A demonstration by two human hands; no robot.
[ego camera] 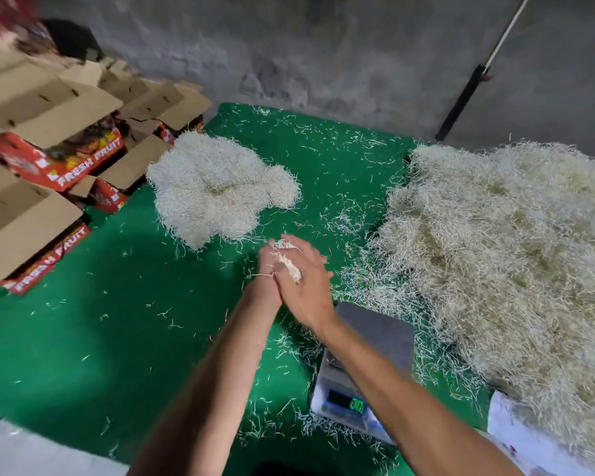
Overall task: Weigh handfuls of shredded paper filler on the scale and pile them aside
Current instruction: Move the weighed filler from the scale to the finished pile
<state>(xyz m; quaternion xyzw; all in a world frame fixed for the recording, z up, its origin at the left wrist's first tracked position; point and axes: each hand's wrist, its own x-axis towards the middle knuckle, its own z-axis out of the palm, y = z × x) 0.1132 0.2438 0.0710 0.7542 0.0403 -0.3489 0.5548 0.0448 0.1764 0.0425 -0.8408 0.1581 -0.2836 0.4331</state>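
Green mat [134, 321] everywhere. Left hand [267, 269] and right hand [306, 286] pressed palm to palm, grasping a thin wad of shredded paper [289, 266] beyond the scale [364, 369], probably bound for the weighed pile [217, 187] farther off. Scale pan bare, bulk heap [505, 242] just right of it.

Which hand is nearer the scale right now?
Right. The right hand sits just above the scale platform's far-left corner; the left hand is pressed against it on the side away from the scale.
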